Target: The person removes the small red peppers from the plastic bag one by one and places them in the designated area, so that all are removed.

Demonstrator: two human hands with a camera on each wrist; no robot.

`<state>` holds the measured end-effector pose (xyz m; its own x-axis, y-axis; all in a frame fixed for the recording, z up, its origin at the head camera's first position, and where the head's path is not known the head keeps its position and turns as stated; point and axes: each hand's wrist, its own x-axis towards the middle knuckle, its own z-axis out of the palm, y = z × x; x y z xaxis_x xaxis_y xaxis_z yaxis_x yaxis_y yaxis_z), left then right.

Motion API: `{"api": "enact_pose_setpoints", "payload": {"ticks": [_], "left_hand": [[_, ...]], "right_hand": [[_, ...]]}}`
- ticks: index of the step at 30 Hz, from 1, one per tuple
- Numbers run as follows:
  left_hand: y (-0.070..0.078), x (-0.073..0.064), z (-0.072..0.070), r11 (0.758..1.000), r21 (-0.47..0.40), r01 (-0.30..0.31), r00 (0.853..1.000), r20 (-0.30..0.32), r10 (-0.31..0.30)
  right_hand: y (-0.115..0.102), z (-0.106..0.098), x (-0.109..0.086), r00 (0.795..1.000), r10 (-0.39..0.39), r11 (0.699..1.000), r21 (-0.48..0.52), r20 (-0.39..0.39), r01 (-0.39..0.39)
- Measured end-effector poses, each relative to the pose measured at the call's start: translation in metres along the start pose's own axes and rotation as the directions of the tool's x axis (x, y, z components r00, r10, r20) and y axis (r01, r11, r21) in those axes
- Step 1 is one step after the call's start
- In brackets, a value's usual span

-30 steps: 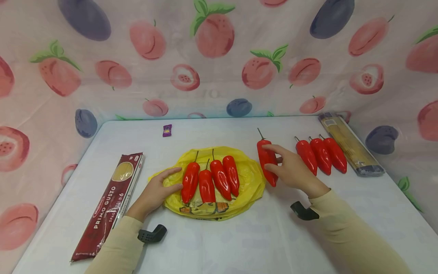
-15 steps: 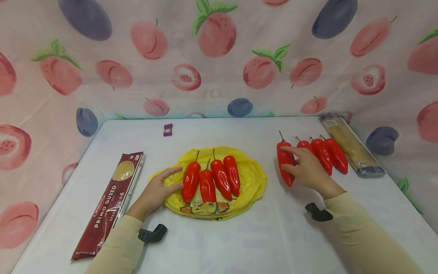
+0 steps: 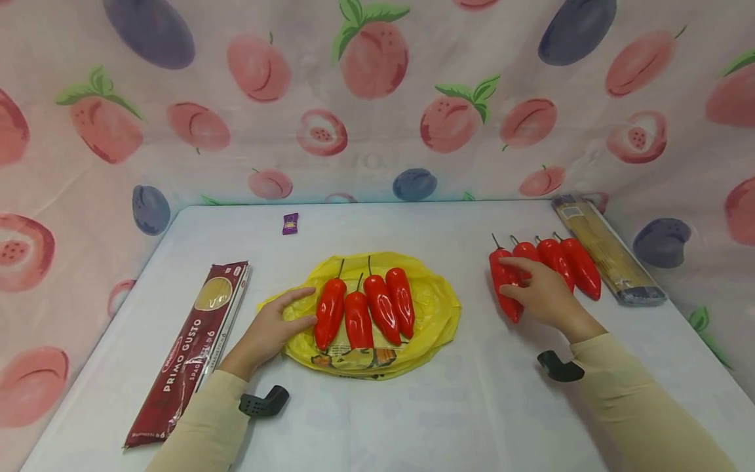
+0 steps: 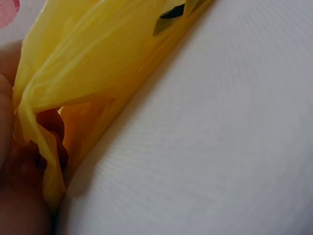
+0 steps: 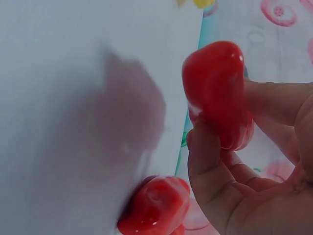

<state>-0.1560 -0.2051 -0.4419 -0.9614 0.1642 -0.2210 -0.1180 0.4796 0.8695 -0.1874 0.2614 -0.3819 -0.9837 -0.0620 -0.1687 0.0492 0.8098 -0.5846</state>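
My right hand (image 3: 544, 290) pinches a red pepper (image 3: 500, 275) between thumb and fingers. In the right wrist view this pepper (image 5: 215, 90) is off the white surface, its shadow beside it. Just right of it lie several red peppers (image 3: 580, 265) in a row, one partly hidden by the hand. My left hand (image 3: 272, 326) grips the left edge of a yellow plastic bag (image 3: 436, 314); in the left wrist view the bag's film (image 4: 93, 63) folds around the fingers. Several more red peppers (image 3: 380, 308) lie side by side on the bag, close to the left fingertips.
A dark red spaghetti packet (image 3: 189, 354) lies along the left, partly behind the left forearm. A clear pasta packet (image 3: 607, 249) is at the right, beyond the peppers. A small purple wrapped sweet (image 3: 290, 223) sits near the back edge of the white table (image 3: 413, 426).
My right hand has carried the pepper rightward, away from the yellow bag to beside the right-hand row. My left hand and the peppers on the bag have stayed in place.
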Motion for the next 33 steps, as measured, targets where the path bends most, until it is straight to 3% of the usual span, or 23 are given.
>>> {"api": "enact_pose_setpoints", "payload": {"ticks": [16, 33], "left_hand": [[0.001, 0.001, 0.001, 1.000, 0.025, 0.011, 1.000, -0.006, -0.011], [0.001, 0.000, 0.000, 1.000, 0.012, 0.026, 1.000, -0.007, -0.026]], "right_hand": [[0.009, -0.002, 0.011, 0.997, 0.077, 0.997, 0.012, -0.003, -0.077], [0.010, 0.003, 0.023, 0.997, 0.079, 0.996, -0.038, -0.009, -0.080]]}}
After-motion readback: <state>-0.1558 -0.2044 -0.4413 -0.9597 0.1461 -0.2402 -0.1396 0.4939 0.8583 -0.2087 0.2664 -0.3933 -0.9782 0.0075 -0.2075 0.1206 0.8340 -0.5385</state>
